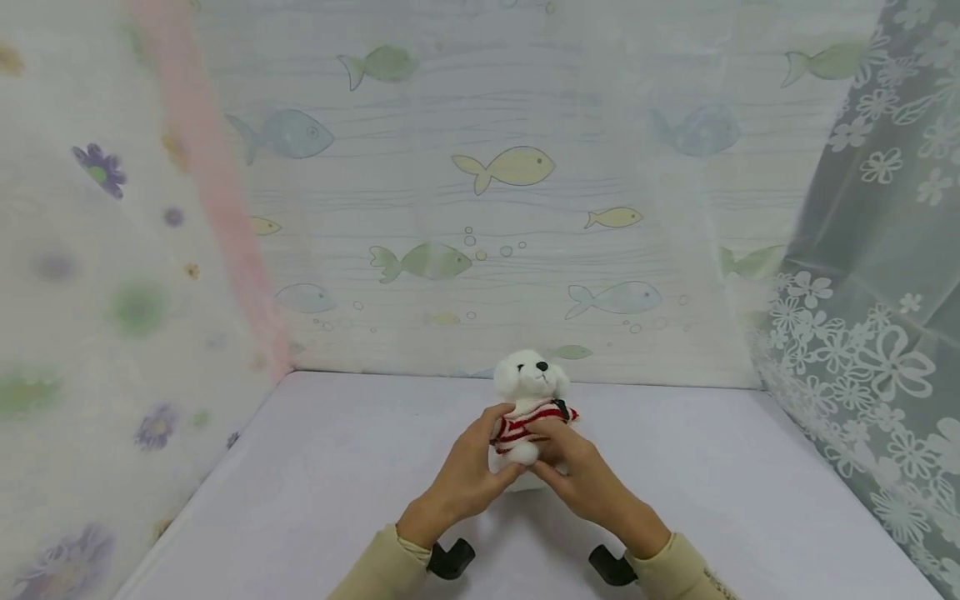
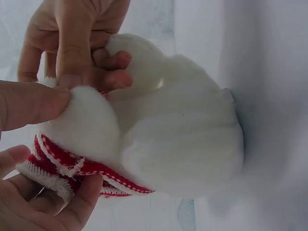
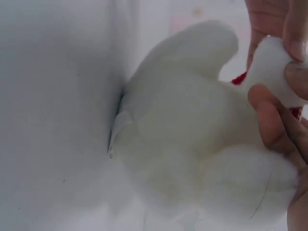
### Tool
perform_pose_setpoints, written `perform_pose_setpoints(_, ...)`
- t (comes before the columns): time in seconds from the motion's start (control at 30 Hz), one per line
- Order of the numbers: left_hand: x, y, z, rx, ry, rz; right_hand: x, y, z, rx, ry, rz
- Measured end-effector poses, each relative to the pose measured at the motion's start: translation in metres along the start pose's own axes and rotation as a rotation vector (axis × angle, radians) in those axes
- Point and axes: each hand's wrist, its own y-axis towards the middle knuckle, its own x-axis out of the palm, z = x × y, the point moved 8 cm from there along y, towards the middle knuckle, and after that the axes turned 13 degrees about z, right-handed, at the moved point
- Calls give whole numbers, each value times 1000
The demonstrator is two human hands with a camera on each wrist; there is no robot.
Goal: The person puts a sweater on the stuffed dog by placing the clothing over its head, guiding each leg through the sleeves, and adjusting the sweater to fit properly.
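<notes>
A white plush dog (image 1: pixel 531 377) in a red-and-white striped knit sweater (image 1: pixel 521 425) sits upright on the white table, facing forward, its head raised. My left hand (image 1: pixel 468 467) holds its left side in the head view, thumb on a white paw (image 2: pixel 89 118) and fingers against the sweater (image 2: pixel 96 168). From the other side my right hand (image 1: pixel 585 475) grips the toy, its fingers over the sweater front and its thumb low near the paw. In the right wrist view the plush body (image 3: pixel 178 110) fills the middle, with the right hand's fingers (image 3: pixel 269 120) by the paw.
White cloth covers the table (image 1: pixel 360 467). A fish-print curtain (image 1: pixel 420 167) hangs behind it, a flowered curtain (image 1: pixel 90 333) at left and a grey floral sheet (image 1: pixel 885 333) at right. Black wrist mounts (image 1: pixel 452 560) show below the cuffs.
</notes>
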Motion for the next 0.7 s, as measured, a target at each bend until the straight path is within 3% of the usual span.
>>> perform_pose_setpoints(0.1, 0, 0, 5, 38, 11, 0, -1, -1, 0, 8, -32, 18)
perform_pose_setpoints(0.37, -2, -1, 18, 107, 72, 30, -5, -3, -10, -98, -94, 100)
perform_pose_setpoints(0.7, -11, -2, 38, 313, 58, 106, -8, -2, -18, -145, -43, 147)
